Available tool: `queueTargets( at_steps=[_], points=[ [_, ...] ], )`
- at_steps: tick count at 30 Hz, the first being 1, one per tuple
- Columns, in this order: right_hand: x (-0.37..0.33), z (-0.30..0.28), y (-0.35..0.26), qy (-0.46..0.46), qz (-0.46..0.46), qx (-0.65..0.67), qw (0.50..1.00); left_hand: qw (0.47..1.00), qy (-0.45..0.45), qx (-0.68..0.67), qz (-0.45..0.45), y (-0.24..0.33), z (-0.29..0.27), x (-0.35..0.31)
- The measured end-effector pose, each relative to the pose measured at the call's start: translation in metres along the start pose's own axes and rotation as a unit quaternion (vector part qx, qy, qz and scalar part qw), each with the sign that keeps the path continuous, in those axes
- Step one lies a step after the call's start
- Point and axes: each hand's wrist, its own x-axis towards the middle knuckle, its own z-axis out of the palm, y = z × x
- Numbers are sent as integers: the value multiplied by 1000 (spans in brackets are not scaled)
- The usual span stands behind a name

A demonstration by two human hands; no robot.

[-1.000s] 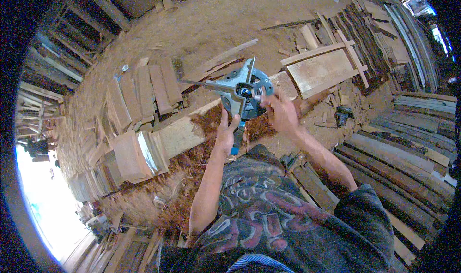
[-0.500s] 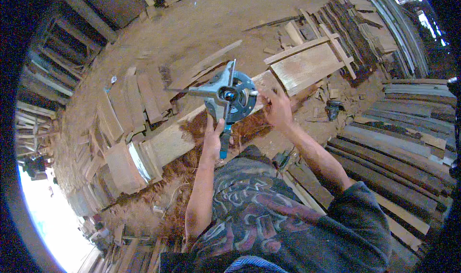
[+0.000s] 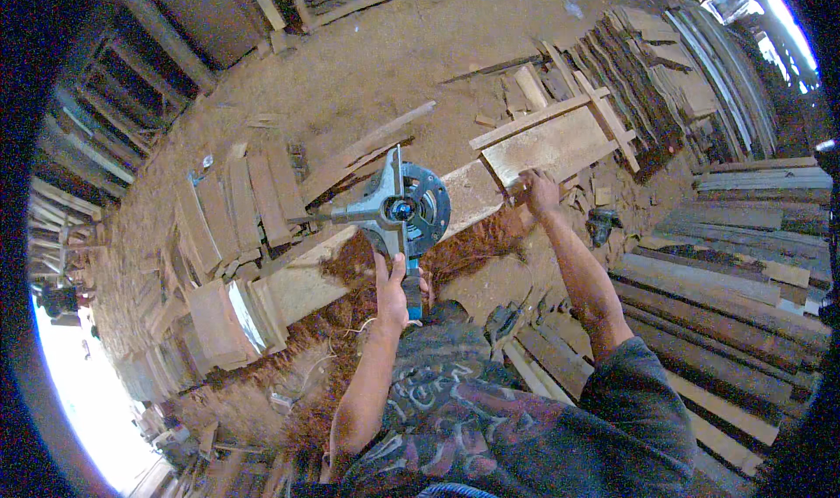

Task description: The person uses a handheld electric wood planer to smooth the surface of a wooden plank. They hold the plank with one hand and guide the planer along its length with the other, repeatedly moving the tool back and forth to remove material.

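My left hand (image 3: 391, 294) is wrapped around the handle of a power tool (image 3: 404, 209) with a blue body, silver metal arms and a round dark plate. The tool is held up over a long wooden plank (image 3: 306, 275) that runs diagonally across the work area. My right hand (image 3: 540, 193) is at the near edge of a pale wide board (image 3: 551, 148), its fingers curled down. Whatever lies under those fingers is hidden. Reddish-brown sawdust (image 3: 472, 251) covers part of the plank and the ground beside it.
Thin wood strips (image 3: 604, 117) lie over the board's far end. Stacked planks (image 3: 700, 279) fill the right side, and short boards (image 3: 262, 187) lie to the left. A dark object (image 3: 603, 224) rests on the ground by my right forearm. A pale cord (image 3: 315, 371) trails at lower left.
My right hand has moved away from beside the tool, rightward to the pale board's edge. The tool in my left hand has turned slightly and come a little lower and left in view.
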Motion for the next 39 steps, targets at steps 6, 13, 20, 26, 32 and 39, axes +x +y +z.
queueTargets(
  at_steps=[6,13,20,26,32,39],
  points=[
    [-12,19,13,84,9,90,992,999,11,47,-8,-7,-2,-1],
    [-141,23,-116,-6,131,520,844,903,-12,418,100,-1,-7,-23],
    [-217,-24,-249,-49,119,472,872,929,-94,351,67,57,-45,-73],
    [-228,-38,-311,-21,162,535,829,725,267,538,337,142,-167,-114],
    [-219,-3,-314,94,63,297,948,662,370,600,255,182,-296,-127],
    [-215,11,-296,38,106,428,897,708,354,535,295,186,-324,-125]
  ],
)
